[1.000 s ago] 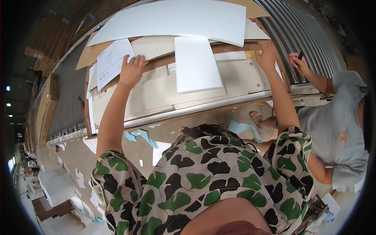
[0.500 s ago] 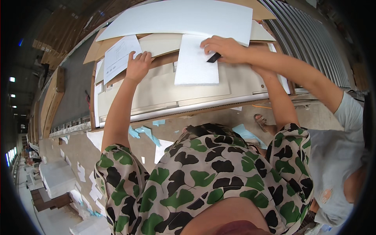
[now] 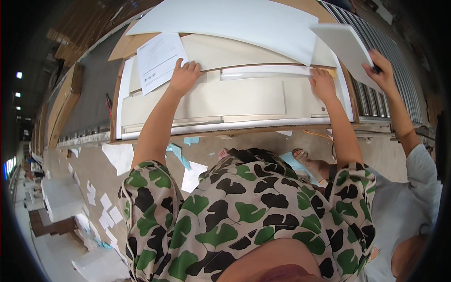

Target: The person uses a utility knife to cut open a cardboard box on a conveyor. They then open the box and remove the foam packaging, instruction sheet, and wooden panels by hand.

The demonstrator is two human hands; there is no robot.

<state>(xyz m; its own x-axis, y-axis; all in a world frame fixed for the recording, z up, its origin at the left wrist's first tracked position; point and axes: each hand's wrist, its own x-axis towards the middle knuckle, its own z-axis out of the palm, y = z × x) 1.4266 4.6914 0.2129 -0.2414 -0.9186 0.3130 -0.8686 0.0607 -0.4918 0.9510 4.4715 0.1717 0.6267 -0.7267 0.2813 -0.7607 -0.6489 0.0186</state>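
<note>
On the bench, left hand and right hand press flat, fingers spread, on a stiff, probably heavy panel; grip its edges.

Both bare arms stretch forward from short patterned sleeves, elbows nearly straight. The left hand lies palm down, fingers together and slightly curled, pressing flat. The right hand also rests palm down, fingers extended forward, well apart from the left.
</note>
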